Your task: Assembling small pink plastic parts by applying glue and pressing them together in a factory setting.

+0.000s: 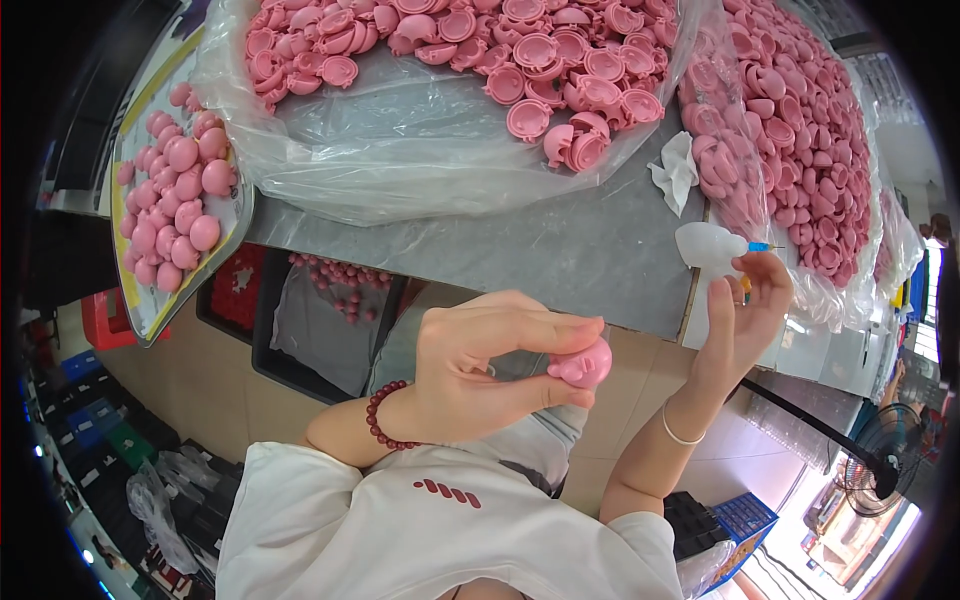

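My left hand (480, 365) pinches a small round pink plastic piece (588, 362) between thumb and fingertips, in front of my body. The piece has a small raised shape on its side. Farther right, my right hand (745, 310) is raised at the table's edge, its fingers curled at the neck of a whitish squeeze bottle (706, 246). The bottle is tilted on its side, and its thin blue needle tip (762, 247) points right. A small orange-yellow bit shows between the fingers of that hand; what it is I cannot make out.
Pink half shells (540, 55) fill a clear plastic bag (400, 170) on the grey table (560, 235); another heap (800, 150) lies right. Crumpled tissue (676, 172) is beside it. Closed pink balls (180, 200) sit on a tray at left. A black bin (265, 360) stands below.
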{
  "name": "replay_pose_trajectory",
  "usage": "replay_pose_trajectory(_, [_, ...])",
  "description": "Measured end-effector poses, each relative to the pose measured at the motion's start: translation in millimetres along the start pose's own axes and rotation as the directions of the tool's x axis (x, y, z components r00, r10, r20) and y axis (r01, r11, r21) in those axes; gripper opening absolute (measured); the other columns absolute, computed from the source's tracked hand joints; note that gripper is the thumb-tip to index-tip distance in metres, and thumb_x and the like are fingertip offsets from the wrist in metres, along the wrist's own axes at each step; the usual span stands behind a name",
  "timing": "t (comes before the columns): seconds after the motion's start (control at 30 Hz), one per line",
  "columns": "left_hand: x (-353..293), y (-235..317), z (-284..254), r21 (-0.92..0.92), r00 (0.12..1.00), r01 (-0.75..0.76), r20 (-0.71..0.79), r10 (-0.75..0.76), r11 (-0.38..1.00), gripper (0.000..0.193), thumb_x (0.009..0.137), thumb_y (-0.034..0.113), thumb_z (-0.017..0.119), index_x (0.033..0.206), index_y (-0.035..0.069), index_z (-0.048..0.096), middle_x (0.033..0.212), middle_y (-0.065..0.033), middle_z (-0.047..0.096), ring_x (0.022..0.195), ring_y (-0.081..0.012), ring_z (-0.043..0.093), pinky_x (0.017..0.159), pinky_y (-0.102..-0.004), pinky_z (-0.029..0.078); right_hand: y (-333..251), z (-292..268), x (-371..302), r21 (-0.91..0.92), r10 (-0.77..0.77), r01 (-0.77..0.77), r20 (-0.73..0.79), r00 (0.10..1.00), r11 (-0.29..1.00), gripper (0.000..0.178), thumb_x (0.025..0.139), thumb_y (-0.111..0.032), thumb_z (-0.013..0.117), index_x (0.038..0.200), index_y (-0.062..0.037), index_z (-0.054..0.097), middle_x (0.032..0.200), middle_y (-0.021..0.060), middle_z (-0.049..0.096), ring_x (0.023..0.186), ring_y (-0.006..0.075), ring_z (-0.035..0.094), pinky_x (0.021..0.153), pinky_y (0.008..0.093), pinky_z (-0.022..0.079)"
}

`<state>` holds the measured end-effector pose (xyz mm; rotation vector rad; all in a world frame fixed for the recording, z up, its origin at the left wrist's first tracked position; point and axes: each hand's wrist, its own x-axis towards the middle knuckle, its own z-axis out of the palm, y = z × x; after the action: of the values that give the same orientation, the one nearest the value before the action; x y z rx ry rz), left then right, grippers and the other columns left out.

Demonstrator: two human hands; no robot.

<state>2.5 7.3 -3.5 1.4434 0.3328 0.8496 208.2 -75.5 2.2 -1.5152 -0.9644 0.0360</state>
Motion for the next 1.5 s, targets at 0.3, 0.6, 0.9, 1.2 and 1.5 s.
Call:
replay_pose_trajectory(0.3, [6,4,2,-0.464,0.957,0.285,0.090,-0.275,0.839,0.047,0.060,0.026,0.077,0.090,-0.003,0.057,0.092,-0.0150,0.060,0.077,-0.0198,0.058,0.069,-0.0290,0.047,0,-1,6,-0.243,0.262,-0.242,0.051,0.964,0.939,0.024,0.075,-0.004,0.058,0.096,0.0059,0.052,0.079,0.0096,0.058,0.077,0.0146,0.054,0.071,0.0230,0.041])
replay_pose_trajectory(0.6, [8,7,0,-0.731,0.868,0.485,0.337,-0.365,0.480,0.054,0.065,0.044,0.069,0.093,0.005,0.045,0.082,-0.0113,0.058,0.074,-0.0206,0.058,0.071,-0.0348,0.048,0,-4,-4,0.131,0.198,-0.207,0.077,0.977,0.970,0.023,0.080,-0.015,0.053,0.092,0.0048,0.049,0.084,0.0179,0.059,0.080,0.0189,0.056,0.074,0.0275,0.041])
replay_pose_trajectory(0.9, [1,8,-6,-0.657,0.928,0.368,0.219,-0.300,0.658,0.042,0.060,0.026,0.077,0.088,0.003,0.056,0.080,-0.0133,0.060,0.078,-0.0243,0.058,0.071,-0.0354,0.048,-3,-2,-4,0.139,0.243,-0.255,0.097,0.965,0.957,0.024,0.079,-0.015,0.055,0.090,0.0048,0.050,0.082,0.0164,0.059,0.078,0.0201,0.056,0.073,0.0286,0.042])
replay_pose_trajectory(1.2, [20,43,-140,0.920,0.718,0.222,-0.378,0.584,0.323,0.019,0.075,0.003,0.059,0.094,0.001,0.059,0.093,-0.0084,0.061,0.088,-0.0178,0.056,0.079,-0.0293,0.042,-3,-5,-4,0.211,0.231,-0.239,0.063,0.971,0.948,0.027,0.076,-0.019,0.059,0.088,0.0038,0.050,0.076,0.0141,0.060,0.069,0.0135,0.055,0.064,0.0236,0.042])
replay_pose_trajectory(1.5, [59,29,-130,0.983,0.926,0.105,-0.041,0.375,-0.151,0.015,0.077,0.014,0.055,0.089,0.008,0.063,0.101,-0.0066,0.059,0.112,-0.0289,0.042,0.093,-0.0479,0.026,-3,-7,-4,0.198,0.220,-0.230,0.073,0.973,0.953,0.025,0.076,-0.017,0.058,0.088,0.0036,0.050,0.076,0.0136,0.060,0.069,0.0137,0.055,0.064,0.0233,0.042])
